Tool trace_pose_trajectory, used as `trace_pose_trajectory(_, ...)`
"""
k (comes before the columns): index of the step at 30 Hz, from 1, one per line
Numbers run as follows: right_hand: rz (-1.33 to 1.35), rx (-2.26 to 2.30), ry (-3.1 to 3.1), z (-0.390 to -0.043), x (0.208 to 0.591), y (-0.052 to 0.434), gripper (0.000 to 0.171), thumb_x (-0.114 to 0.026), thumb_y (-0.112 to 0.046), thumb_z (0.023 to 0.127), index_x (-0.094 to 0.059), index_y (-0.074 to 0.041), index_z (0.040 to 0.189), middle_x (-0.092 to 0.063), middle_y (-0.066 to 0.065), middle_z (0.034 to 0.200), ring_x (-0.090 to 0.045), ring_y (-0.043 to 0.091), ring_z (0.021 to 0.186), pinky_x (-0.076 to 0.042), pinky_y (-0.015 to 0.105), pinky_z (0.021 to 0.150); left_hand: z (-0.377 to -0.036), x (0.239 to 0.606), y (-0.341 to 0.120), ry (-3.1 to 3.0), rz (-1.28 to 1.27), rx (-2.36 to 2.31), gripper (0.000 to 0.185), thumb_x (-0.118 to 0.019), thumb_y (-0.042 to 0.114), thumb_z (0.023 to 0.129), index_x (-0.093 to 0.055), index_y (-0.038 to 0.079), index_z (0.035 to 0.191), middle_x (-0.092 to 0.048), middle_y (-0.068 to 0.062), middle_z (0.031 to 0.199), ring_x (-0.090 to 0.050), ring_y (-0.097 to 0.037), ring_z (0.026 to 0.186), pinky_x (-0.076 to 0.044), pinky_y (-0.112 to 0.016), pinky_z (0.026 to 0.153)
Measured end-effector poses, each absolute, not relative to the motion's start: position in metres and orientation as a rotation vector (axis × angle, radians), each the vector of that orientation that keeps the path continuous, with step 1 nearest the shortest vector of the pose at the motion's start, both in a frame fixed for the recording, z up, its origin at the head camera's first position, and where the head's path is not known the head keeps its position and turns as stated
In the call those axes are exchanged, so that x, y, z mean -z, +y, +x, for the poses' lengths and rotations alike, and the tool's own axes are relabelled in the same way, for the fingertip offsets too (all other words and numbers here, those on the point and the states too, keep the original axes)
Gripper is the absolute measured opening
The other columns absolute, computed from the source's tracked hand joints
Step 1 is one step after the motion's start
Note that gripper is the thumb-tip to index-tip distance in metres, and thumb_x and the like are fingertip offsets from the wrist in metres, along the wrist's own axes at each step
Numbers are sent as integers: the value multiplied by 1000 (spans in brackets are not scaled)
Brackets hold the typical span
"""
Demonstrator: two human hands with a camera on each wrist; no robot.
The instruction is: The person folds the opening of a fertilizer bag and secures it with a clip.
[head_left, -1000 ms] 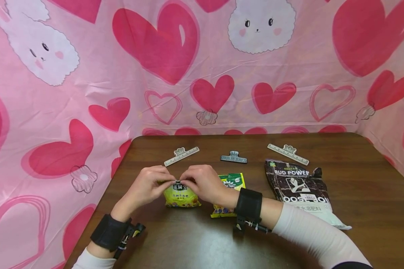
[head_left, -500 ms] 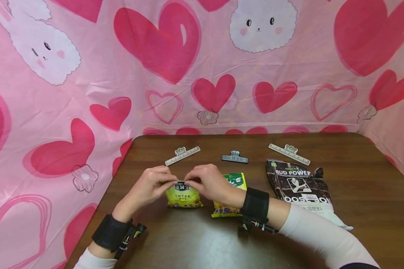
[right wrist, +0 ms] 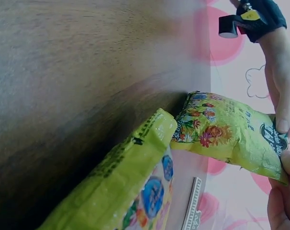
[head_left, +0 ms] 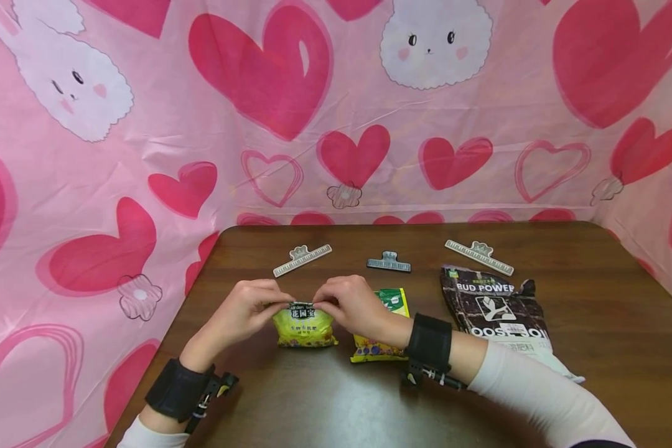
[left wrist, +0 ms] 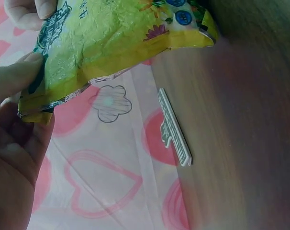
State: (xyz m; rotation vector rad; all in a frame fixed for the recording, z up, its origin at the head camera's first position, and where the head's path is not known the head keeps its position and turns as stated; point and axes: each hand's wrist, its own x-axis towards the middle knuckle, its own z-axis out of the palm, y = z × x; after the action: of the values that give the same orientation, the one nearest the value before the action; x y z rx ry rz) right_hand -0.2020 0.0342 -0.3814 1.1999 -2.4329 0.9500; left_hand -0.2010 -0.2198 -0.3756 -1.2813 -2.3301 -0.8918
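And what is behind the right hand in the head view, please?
Behind the right hand is a yellow-green bag: its green top corner and patterned lower part show, its middle is covered. The fingers also cover part of the top edge of the held bag.

You have drawn your right hand (head_left: 351, 308) outward along the top of the small, glossy yellow-green plastic bag (head_left: 306, 331), farther from your left hand (head_left: 253, 311). More of the bag's black printed label (head_left: 302, 312) now shows between your fingertips.
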Motion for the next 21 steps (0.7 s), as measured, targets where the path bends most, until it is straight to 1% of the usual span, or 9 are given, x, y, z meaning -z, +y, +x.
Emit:
trace_pose_trajectory(4, 1213, -980, -2414, -202, 383, 34, 7, -71, -16, 92, -76, -13, 91, -73, -2, 86, -66, 5, 77, -52, 15, 71, -201, 376, -220, -2329, -1285, 896, 25, -75, -10, 78, -79, 7, 95, -67, 3, 77, -48, 1, 66, -41, -9, 58)
trace_pose_trajectory(9, 1221, -993, -2411, -205, 385, 36, 8, -71, -18, 91, -77, -13, 92, -73, -3, 85, -65, 4, 76, -51, 14, 69, -200, 376, -221, -2343, -1281, 864, 25, -76, -9, 77, -78, 7, 97, -69, 3, 80, -53, -1, 68, -43, -10, 61)
trace_pose_trajectory(14, 1239, -976, -2418, -205, 385, 38, 9, -71, -19, 91, -77, -13, 93, -73, -3, 86, -64, 4, 76, -51, 14, 69, -199, 374, -222, -2387, -1253, 861, 26, -79, -5, 76, -78, 8, 98, -71, 3, 84, -57, -1, 72, -45, -10, 63)
trace_pose_trajectory(16, 1246, -972, -2422, -205, 385, 39, 9, -71, -19, 91, -77, -13, 93, -73, -3, 86, -64, 4, 76, -51, 14, 69, -199, 373, -222, -2397, -1241, 852, 25, -80, -3, 76, -78, 10, 98, -72, 4, 85, -59, -1, 73, -46, -12, 63)
trace_pose_trajectory(21, 1242, -935, -2453, -204, 382, 42, 7, -73, -19, 90, -77, -15, 94, -74, -4, 88, -65, 4, 78, -51, 16, 70, -196, 371, -224, -2408, -1216, 833, 22, -81, 2, 77, -79, 12, 97, -73, 6, 87, -64, -3, 78, -53, -22, 64)
